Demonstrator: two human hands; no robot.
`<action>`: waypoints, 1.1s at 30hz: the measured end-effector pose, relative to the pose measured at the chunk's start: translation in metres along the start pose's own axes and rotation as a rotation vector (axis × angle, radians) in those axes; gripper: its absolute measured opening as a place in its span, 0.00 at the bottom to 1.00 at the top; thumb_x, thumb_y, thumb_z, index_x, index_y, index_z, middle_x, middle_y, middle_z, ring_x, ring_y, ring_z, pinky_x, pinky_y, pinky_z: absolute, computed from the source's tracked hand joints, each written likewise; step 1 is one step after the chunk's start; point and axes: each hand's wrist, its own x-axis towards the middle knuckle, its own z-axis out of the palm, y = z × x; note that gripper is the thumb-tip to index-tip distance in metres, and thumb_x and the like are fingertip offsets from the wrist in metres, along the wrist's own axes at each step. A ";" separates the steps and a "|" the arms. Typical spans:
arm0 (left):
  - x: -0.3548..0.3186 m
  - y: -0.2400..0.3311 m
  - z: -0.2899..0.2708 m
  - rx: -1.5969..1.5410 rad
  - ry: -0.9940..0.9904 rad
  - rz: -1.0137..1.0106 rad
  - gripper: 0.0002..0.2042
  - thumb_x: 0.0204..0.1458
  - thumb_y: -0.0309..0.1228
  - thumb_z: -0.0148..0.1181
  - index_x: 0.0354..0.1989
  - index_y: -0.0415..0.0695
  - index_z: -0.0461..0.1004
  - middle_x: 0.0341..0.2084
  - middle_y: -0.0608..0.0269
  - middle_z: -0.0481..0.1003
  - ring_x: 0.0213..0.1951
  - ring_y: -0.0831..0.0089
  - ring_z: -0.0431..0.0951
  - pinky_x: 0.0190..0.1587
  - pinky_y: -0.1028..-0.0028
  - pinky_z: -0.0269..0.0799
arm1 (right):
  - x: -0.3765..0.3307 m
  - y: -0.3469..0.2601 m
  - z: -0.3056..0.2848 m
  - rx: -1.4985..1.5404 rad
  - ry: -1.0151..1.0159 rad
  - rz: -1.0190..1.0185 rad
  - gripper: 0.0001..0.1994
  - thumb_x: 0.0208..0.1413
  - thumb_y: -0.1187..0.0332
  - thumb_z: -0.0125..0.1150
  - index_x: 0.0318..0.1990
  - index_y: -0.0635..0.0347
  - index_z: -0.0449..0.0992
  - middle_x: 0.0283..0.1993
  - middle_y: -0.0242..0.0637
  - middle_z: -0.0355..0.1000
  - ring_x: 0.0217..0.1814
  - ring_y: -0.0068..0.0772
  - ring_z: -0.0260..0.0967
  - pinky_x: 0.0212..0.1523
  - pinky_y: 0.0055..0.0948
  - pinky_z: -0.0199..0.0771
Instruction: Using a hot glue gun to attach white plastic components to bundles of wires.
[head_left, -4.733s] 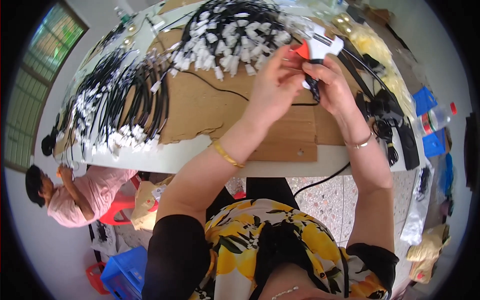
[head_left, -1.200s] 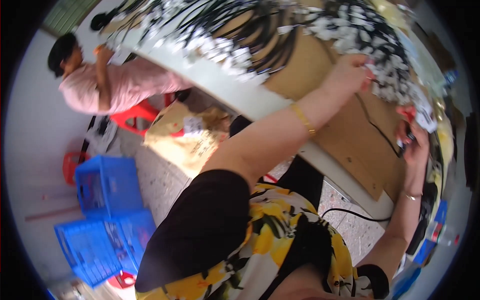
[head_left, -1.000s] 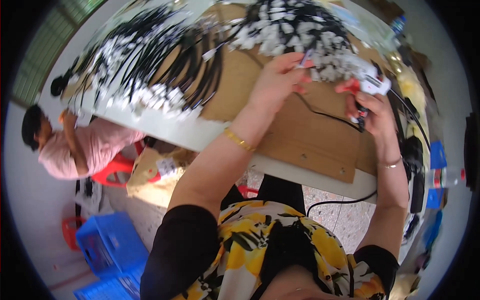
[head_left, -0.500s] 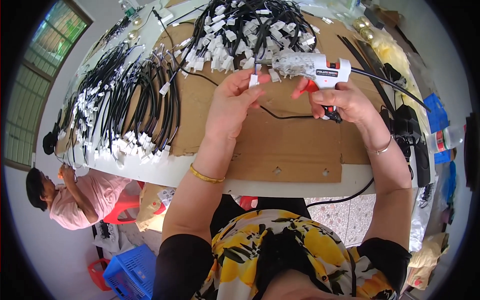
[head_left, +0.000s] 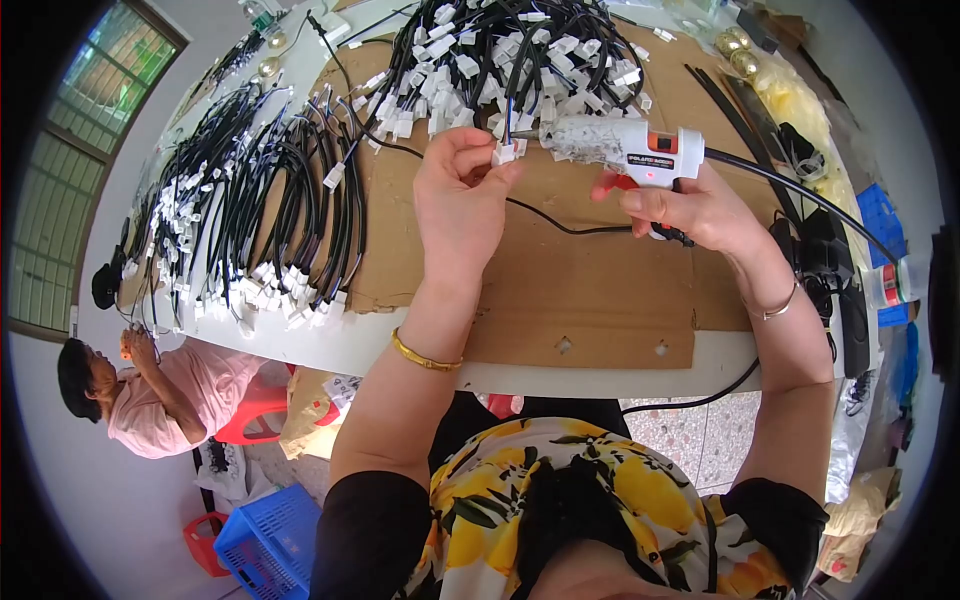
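Between the thumb and fingers of my left hand [head_left: 458, 205] is a small white plug connector [head_left: 503, 155], its thin wires running up toward the cable pile. My right hand [head_left: 708, 212] grips a white glue gun [head_left: 600, 140] by its handle, with fingers at the red trigger. The gun lies nearly level and its nozzle points left. Its tip is at the wires just above the connector; whether it touches them I cannot tell. Beyond both hands lies a heap of black cables with white connectors [head_left: 500, 75].
Brown cardboard [head_left: 590, 300] covers part of the white table [head_left: 400, 375]. More cables [head_left: 310, 200] are spread at the left. The gun's black cord [head_left: 800, 185] runs right, near power adapters [head_left: 818, 245] and a plastic bottle [head_left: 893, 283]. A person in pink [head_left: 175, 390] works at the far left.
The glue gun's nozzle has come down closer to the connector. My left hand has tilted the connector and raised it slightly. The right hand keeps its grip on the gun.
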 end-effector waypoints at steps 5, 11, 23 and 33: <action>0.000 -0.002 0.000 0.001 0.026 0.020 0.15 0.36 0.15 0.58 0.33 0.38 0.63 0.22 0.65 0.71 0.25 0.83 0.68 0.27 0.84 0.64 | 0.000 0.002 -0.002 -0.045 -0.015 0.080 0.17 0.46 0.66 0.58 0.44 0.63 0.67 0.36 0.36 0.70 0.25 0.19 0.61 0.26 0.19 0.66; 0.001 -0.003 0.000 0.053 0.031 0.026 0.15 0.36 0.16 0.59 0.33 0.38 0.63 0.21 0.65 0.72 0.23 0.84 0.67 0.27 0.84 0.64 | -0.001 0.005 0.003 -0.037 0.004 0.118 0.17 0.48 0.66 0.58 0.44 0.63 0.67 0.37 0.34 0.70 0.27 0.19 0.63 0.28 0.19 0.66; 0.002 -0.005 -0.001 0.172 0.046 0.073 0.14 0.35 0.17 0.60 0.30 0.39 0.63 0.20 0.63 0.72 0.22 0.82 0.68 0.27 0.82 0.65 | 0.000 -0.001 0.007 -0.147 0.045 0.161 0.16 0.49 0.64 0.57 0.44 0.62 0.68 0.37 0.31 0.69 0.34 0.19 0.64 0.31 0.21 0.68; -0.002 0.005 0.002 0.392 0.064 0.151 0.13 0.35 0.17 0.59 0.29 0.39 0.63 0.21 0.59 0.73 0.23 0.74 0.73 0.25 0.78 0.67 | -0.001 -0.004 0.009 -0.220 0.060 0.173 0.09 0.49 0.66 0.56 0.34 0.61 0.68 0.26 0.26 0.65 0.27 0.16 0.60 0.28 0.18 0.64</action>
